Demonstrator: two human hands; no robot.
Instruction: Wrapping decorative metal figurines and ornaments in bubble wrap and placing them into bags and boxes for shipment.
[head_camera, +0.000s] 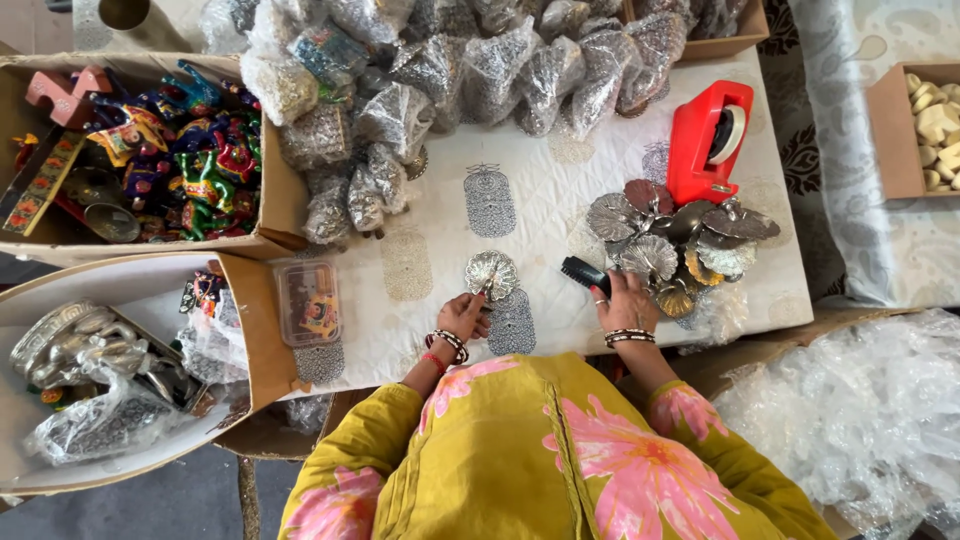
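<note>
My left hand pinches the near edge of a small silver leaf-shaped metal dish that rests on the white patterned table cover. My right hand grips a black handled tool, perhaps a brush, which points left toward the dish. Just right of that hand lies a heap of similar silver and coppery leaf dishes. Both wrists wear bangles, and my yellow garment with pink flowers fills the bottom of the view.
A red tape dispenser stands behind the heap. Plastic bags of silver items crowd the back. At left sit a box of colourful figurines, a box of silver pieces and a small clear container. Clear wrap lies at right.
</note>
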